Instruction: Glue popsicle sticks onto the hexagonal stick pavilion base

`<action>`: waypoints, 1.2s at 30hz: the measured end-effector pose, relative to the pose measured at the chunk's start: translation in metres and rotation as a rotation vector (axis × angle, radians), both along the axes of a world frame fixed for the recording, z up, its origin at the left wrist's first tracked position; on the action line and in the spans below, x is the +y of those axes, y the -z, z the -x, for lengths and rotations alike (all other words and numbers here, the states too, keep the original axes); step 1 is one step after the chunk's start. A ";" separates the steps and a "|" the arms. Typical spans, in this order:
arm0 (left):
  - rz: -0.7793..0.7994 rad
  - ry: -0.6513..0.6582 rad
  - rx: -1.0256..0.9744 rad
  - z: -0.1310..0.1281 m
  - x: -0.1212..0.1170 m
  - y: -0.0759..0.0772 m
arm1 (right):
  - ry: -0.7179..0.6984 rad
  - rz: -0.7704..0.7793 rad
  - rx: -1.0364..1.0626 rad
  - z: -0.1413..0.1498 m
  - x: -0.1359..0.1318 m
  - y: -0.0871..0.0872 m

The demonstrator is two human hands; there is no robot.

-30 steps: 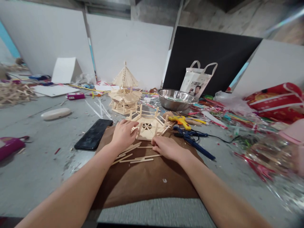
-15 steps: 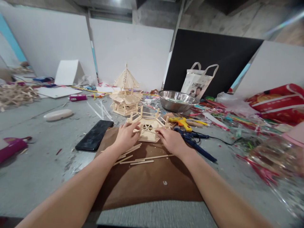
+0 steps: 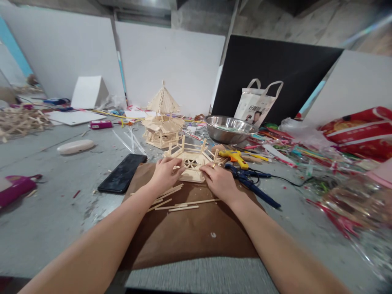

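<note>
A small model frame [image 3: 192,176] of pale wooden sticks, with upright posts, rails and a flat base, sits on brown paper [image 3: 190,239]. My left hand [image 3: 165,173] is closed at its front left, the fingertips pressed to the sticks beside the crossed pieces. At the front right, my right hand [image 3: 219,180] pinches the frame, thumb and forefinger together. The exact sticks under my fingertips are partly hidden. Several loose wooden sticks [image 3: 183,208] lie on the paper just in front of the frame.
Behind stands a wooden stick pavilion [image 3: 163,126] with a pointed roof. A black phone [image 3: 122,173] lies left. To the right are a yellow glue gun [image 3: 234,158], blue pliers-like tool [image 3: 254,188] and steel bowl [image 3: 230,130]. Coloured scraps [image 3: 284,151] litter the right.
My left hand has shifted slightly right and its fingers have curled in more along the frame's front. My right hand has barely moved. The view has tilted slightly.
</note>
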State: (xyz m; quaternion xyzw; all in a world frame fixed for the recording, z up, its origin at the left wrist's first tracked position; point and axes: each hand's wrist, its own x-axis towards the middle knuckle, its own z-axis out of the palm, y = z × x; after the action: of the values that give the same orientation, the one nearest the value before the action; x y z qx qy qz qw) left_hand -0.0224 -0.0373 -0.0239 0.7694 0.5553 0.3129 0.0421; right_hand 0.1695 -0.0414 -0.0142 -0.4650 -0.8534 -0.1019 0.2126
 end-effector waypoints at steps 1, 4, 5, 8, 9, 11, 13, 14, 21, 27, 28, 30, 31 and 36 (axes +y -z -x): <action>0.005 0.000 -0.001 0.000 0.001 0.000 | -0.003 -0.007 0.004 0.000 0.000 0.001; 0.006 0.000 -0.009 0.001 0.002 0.002 | -0.011 -0.018 0.018 0.000 0.001 0.003; 0.003 -0.001 -0.012 0.001 0.003 0.003 | -0.011 -0.020 0.023 0.000 0.001 0.004; -0.002 -0.005 -0.013 0.002 0.004 0.004 | -0.012 -0.028 0.036 0.000 0.002 0.005; -0.003 -0.007 -0.013 0.002 0.005 0.004 | -0.014 -0.030 0.038 0.000 0.002 0.005; -0.002 -0.012 -0.011 0.002 0.005 0.004 | -0.018 -0.035 0.039 0.000 0.001 0.005; 0.007 -0.021 -0.003 0.002 0.005 0.002 | -0.014 -0.046 0.037 0.000 0.001 0.005; 0.013 -0.026 0.003 0.002 0.004 0.001 | -0.009 -0.053 0.033 0.000 0.001 0.005; 0.007 -0.065 0.076 0.005 0.004 -0.001 | 0.016 -0.080 -0.009 0.001 0.000 0.004; 0.000 -0.069 0.089 0.006 0.004 -0.001 | 0.005 -0.065 -0.021 0.001 -0.001 0.004; 0.002 -0.068 0.085 0.005 0.003 -0.002 | 0.006 -0.065 -0.021 0.000 0.000 0.004; 0.005 -0.068 0.073 0.005 0.003 -0.002 | 0.007 -0.073 -0.023 0.000 0.000 0.004; 0.006 -0.068 0.066 0.005 0.003 -0.003 | 0.007 -0.080 -0.025 0.000 0.000 0.004; 0.011 -0.063 0.036 0.005 0.005 -0.002 | 0.010 -0.102 -0.037 0.000 -0.001 0.003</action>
State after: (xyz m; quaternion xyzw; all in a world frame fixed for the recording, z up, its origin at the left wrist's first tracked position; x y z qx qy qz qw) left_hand -0.0277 -0.0323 -0.0216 0.7568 0.5816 0.2971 0.0266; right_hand 0.1695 -0.0423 -0.0168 -0.4560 -0.8484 -0.1551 0.2198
